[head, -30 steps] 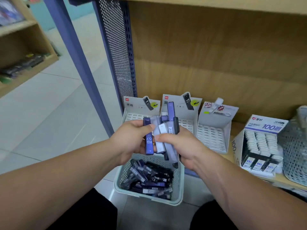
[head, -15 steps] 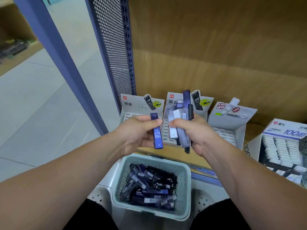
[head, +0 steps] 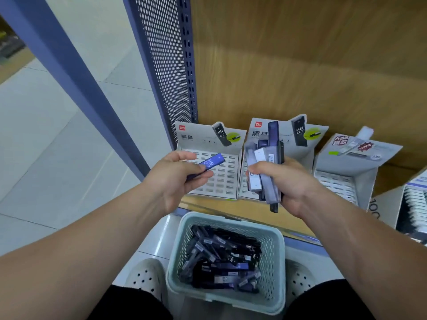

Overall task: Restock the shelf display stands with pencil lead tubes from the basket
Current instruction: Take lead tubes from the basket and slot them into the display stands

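My left hand (head: 176, 179) pinches one blue lead tube (head: 209, 163) marked HB 0.7, held slanted over the slotted tray of the left display stand (head: 219, 181). My right hand (head: 284, 181) grips a bundle of several lead tubes (head: 265, 167) upright in front of the middle display stand (head: 288, 135). A third display stand (head: 346, 172) sits to the right, its slots bare. Below, the pale green basket (head: 275, 269) holds many dark lead tubes (head: 221, 257).
A box of white erasers (head: 413, 204) stands at the far right on the wooden shelf (head: 235, 209). A perforated blue upright panel (head: 166, 65) bounds the shelf on the left. My white clogs (head: 145, 278) flank the basket on the tiled floor.
My left hand pulled one blue tube away from the bundle, moved it left and tilted it over the left stand. The right hand kept the bundle near the middle stand.
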`<action>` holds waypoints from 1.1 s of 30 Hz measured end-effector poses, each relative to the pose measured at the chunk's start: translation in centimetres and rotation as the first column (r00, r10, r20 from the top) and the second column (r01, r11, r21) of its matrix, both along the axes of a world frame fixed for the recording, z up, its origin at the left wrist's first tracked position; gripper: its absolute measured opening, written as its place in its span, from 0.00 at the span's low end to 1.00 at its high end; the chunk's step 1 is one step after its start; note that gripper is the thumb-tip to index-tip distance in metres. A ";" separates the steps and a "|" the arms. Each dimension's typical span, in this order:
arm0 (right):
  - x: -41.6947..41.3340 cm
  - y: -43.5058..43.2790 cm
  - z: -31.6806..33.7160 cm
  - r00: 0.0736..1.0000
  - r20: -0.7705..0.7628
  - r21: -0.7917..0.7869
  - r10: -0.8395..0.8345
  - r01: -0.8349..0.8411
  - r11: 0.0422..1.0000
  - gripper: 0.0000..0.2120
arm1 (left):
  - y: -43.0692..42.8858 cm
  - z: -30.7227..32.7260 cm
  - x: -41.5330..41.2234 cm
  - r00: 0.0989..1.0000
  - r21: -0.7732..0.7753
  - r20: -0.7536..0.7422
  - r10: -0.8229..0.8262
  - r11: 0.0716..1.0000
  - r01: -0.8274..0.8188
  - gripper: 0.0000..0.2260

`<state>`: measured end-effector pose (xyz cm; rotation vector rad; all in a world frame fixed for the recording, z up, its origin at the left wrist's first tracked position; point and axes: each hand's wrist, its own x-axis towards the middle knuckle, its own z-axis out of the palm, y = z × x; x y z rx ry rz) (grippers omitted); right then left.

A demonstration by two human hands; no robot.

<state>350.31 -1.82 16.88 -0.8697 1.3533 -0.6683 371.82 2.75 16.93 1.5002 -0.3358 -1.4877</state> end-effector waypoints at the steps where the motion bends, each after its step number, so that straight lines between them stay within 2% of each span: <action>1: 0.3 0.2 0.2 1.000 0.030 -0.003 0.008 -0.008 1.000 0.13 | 0.1 0.1 -0.4 0.999 0.001 -0.036 -0.026 1.000 0.026 0.13; 4: 1.2 0.9 0.5 0.992 0.119 -0.041 0.051 -0.046 0.998 0.12 | 0.8 0.1 -1.7 0.975 -0.060 -0.020 -0.222 0.973 0.221 0.19; 7: 1.7 1.5 0.9 0.983 0.157 -0.072 0.091 -0.080 0.994 0.09 | 1.4 -0.4 -2.4 0.873 -0.114 0.172 -0.457 0.871 0.478 0.24; 9: 1.9 1.7 0.9 0.982 0.165 -0.070 0.095 -0.085 0.994 0.09 | 1.7 -0.6 -2.8 0.810 -0.120 0.288 -0.510 0.820 0.559 0.23; 12: 2.0 1.5 0.6 0.989 0.130 -0.069 0.071 -0.062 0.996 0.14 | 1.6 -0.7 -2.7 0.814 -0.138 0.377 -0.441 0.843 0.520 0.17; 14: 1.8 1.2 0.5 0.993 0.112 -0.055 0.044 -0.038 0.998 0.18 | 1.1 -1.3 -1.5 0.775 -0.085 0.505 -0.379 0.872 0.482 0.14; 16: 1.2 0.9 0.7 0.993 0.119 -0.037 0.018 -0.014 0.999 0.18 | 0.1 -2.3 0.4 0.666 0.025 0.659 -0.350 0.895 0.446 0.11; 18: 0.5 0.7 0.8 0.992 0.127 -0.022 0.001 0.002 1.000 0.19 | -1.2 -3.2 2.4 0.597 0.073 0.741 -0.307 0.921 0.383 0.10; 20: 0.0 0.6 0.9 0.991 0.133 -0.034 -0.015 0.020 0.999 0.15 | -2.8 -3.9 3.5 0.532 0.062 0.802 -0.272 0.924 0.378 0.12; 23: -0.6 0.6 0.8 0.990 0.138 -0.045 -0.020 0.027 0.999 0.12 | -4.8 -4.6 4.2 0.335 0.076 0.915 -0.223 0.913 0.401 0.11; 26: -1.0 0.9 0.5 0.994 0.111 -0.050 0.003 0.002 0.999 0.12 | -5.8 -4.8 4.1 0.230 0.046 0.962 -0.148 0.916 0.398 0.05; 28: -1.2 1.0 0.3 0.995 0.097 -0.052 0.017 -0.012 0.999 0.11 | -6.4 -4.4 4.1 0.155 0.019 0.984 -0.092 0.909 0.417 0.05; 30: -1.3 1.0 0.4 0.995 0.098 -0.050 0.014 -0.009 0.999 0.12 | -7.1 -3.8 4.3 0.119 -0.020 0.992 -0.031 0.916 0.402 0.05; 33: -1.1 1.0 0.5 0.993 0.115 -0.043 -0.004 0.009 0.999 0.13 | -8.2 -3.1 4.9 0.150 -0.021 0.988 -0.029 0.946 0.322 0.04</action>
